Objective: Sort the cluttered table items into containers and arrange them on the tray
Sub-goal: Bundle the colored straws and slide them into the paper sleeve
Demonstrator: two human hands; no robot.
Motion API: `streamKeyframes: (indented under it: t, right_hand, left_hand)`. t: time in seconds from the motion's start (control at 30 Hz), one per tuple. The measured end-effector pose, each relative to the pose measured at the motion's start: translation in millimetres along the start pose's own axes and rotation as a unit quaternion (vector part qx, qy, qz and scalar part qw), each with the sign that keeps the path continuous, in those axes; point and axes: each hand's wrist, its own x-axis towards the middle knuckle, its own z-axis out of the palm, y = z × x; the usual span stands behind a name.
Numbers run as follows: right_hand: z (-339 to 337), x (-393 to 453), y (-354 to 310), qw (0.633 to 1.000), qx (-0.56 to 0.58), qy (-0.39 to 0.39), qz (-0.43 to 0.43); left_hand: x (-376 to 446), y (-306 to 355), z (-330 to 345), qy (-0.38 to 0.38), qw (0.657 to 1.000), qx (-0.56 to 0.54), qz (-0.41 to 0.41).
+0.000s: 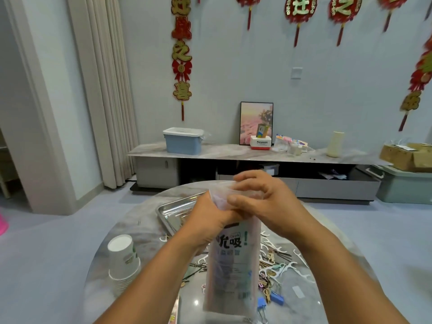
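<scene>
Both hands clamped on straw bag [233, 260], upright above table [145, 232]: left hand [210, 220] grips neck, right hand [264, 202] pinches mouth. Advice: hold neck steady, peel mouth gently, avoid spilling.

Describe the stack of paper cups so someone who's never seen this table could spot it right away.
Start at the round marble table. On its left edge, left of the person's forearms, stands the stack of paper cups. It is the only tall white thing there, set apart from the small clutter opposite.

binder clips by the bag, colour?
Blue binder clips, right of the bag; head view.
</scene>
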Motion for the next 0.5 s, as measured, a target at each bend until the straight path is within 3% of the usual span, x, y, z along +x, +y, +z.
streamKeyframes:
  t: [0.1, 0.23, 0.37, 0.5]
  right_hand:
    - [4.2, -1.8, 4.1, 0.998, -0.062, -0.006, 0.011]
    - [9.8, -8.5, 9.5, 0.995, -0.088, 0.032, -0.046]
    - [7.5, -7.2, 14.5, 0.994, -0.110, 0.007, -0.011]
    - [6.7, -9.1, 18.2, 0.992, -0.120, 0.026, -0.038]
  left_hand:
    - [-3.9, -10.7, -2.5, -0.002, 1.000, 0.000, -0.014]
    - [-7.2, -19.2, -9.3, 0.015, 0.999, -0.028, -0.023]
    - [-9.6, -25.4, -14.7, 0.026, 0.997, -0.073, -0.024]
    - [-13.6, -29.5, -13.3, 0.038, 0.995, -0.092, -0.026]
